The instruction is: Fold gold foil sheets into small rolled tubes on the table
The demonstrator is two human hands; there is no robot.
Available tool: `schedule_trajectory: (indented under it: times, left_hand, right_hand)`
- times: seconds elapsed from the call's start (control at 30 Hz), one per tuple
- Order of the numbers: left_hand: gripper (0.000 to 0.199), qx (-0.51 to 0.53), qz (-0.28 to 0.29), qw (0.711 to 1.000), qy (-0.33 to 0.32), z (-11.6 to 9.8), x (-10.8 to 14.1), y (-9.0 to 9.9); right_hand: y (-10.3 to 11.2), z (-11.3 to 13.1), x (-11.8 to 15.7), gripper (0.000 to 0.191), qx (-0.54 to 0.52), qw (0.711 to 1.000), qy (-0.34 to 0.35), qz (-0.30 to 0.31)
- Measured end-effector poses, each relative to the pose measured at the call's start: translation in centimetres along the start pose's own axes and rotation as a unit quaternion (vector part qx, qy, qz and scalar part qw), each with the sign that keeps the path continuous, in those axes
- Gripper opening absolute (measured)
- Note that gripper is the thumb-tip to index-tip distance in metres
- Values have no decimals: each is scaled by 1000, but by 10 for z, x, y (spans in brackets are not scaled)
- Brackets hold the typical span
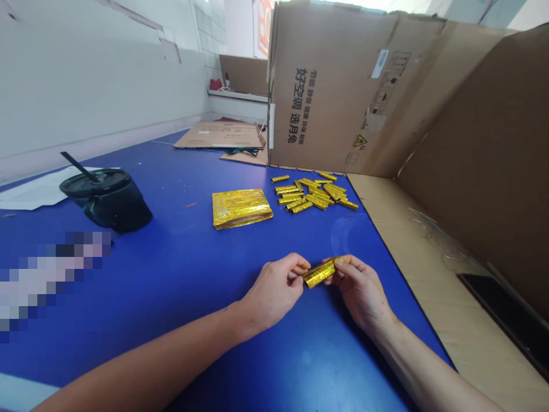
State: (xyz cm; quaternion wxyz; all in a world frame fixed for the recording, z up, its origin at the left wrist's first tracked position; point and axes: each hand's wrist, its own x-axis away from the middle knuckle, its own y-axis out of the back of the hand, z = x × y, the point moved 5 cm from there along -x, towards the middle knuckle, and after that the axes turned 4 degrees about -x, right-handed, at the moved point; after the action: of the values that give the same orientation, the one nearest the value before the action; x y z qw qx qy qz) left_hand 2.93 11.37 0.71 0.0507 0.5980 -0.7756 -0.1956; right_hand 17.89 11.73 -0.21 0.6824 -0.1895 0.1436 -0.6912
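A narrow folded piece of shiny gold foil (319,276) is held between my two hands, slightly above the blue table (193,286). My left hand (277,289) pinches its left end with curled fingers. At the right end, my right hand (362,286) has the thumb on top and fingers beneath. Beyond my hands lies a flat stack of gold foil sheets (242,208). To the right of that stack, several small gold strips (319,197) are heaped loosely on the table.
A dark lidded mug (118,200) with a straw stands at the left by a white paper (34,189). A big cardboard box (334,103) rises behind the strips. Flat cardboard (218,135) lies at the back, and a dark flat object (506,320) at the right.
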Motion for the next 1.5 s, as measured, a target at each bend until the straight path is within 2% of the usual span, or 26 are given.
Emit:
schedule_trajectory:
  times: [0.2,0.57,0.73,0.87,0.97,1.1,1.23,1.5]
  left_hand:
    - [32,-15,3,999,-30,-9,3,-1]
    - [23,-12,-11,997,-71,-18,8,1]
    - [22,-8,-15,997,-76,-17,8,3]
    - [22,-11,-21,997,-77,-15,7,4]
    - [24,-19,-12,997,-80,-15,7,3]
    - [26,11,-21,998,-58,-10,6,2]
    - [23,84,-21,996,-11,-4,4,-1]
    - [23,114,-11,993,14,-4,2,-2]
  right_hand:
    - [1,-2,1,10,-2,1000,-6,-11]
    - [-2,-5,1,13,-3,1000,-28,14]
    - [0,-9,0,13,12,1000,-13,11]
    - [1,-3,2,32,103,993,54,-1]
    - [-4,2,7,30,218,970,101,38]
    - [-8,3,10,19,264,954,122,75]
    - [-7,2,10,16,257,957,118,66]
    - [-9,4,12,16,295,946,119,53]
